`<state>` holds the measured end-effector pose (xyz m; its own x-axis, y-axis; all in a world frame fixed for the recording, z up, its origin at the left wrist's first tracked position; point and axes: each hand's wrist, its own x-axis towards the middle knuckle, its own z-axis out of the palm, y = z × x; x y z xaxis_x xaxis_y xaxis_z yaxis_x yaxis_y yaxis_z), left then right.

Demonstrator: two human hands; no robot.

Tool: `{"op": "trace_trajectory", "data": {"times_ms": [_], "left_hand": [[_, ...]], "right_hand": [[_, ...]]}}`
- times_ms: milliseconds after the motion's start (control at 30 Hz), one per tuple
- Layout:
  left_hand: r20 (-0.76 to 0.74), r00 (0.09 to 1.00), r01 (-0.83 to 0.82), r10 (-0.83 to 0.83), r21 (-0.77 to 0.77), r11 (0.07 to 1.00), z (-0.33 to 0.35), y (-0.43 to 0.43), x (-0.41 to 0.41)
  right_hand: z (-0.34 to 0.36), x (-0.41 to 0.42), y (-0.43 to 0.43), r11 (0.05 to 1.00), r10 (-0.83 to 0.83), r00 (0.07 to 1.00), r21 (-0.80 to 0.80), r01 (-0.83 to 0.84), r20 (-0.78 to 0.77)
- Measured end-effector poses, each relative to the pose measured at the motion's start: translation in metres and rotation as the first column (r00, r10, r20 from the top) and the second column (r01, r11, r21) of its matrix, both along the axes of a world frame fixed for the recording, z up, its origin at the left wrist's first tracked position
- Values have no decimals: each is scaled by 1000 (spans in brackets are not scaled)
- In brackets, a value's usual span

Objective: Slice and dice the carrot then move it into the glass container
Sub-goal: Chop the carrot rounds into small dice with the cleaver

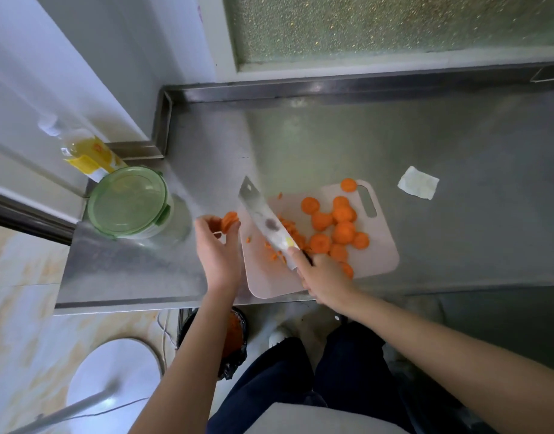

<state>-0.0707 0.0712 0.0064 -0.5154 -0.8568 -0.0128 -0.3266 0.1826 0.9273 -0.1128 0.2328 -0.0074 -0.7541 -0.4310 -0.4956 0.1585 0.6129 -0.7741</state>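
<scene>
Starting at the left, one bottle (91,158) stands by the wall, and just beside it sits the one glass container (128,203), its green lid on. Right of that, and nearer to it than the other hand, the left hand (217,245) hovers off the board's left edge, fingers curled round a small stack of carrot slices (230,221); how many, I can't tell. The container lies up and to the left of this hand, the blade just to its right.

One cleaver (263,220) slants across the cutting board (379,245), tip up-left, handle down-right, clasped in the right hand (322,277). Beneath it lies one heap of diced carrot (289,236). Further right I count about ten carrot rounds (344,232), uncut. One paper scrap (419,183) lies apart on the counter (457,136).
</scene>
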Motion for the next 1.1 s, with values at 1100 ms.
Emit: {"op": "trace_trajectory", "data": {"times_ms": [1100], "left_hand": [[332, 895, 248, -299, 188, 950, -34, 37, 7]], "right_hand": [[-14, 0, 3, 989, 14, 997, 146, -2, -81]]}}
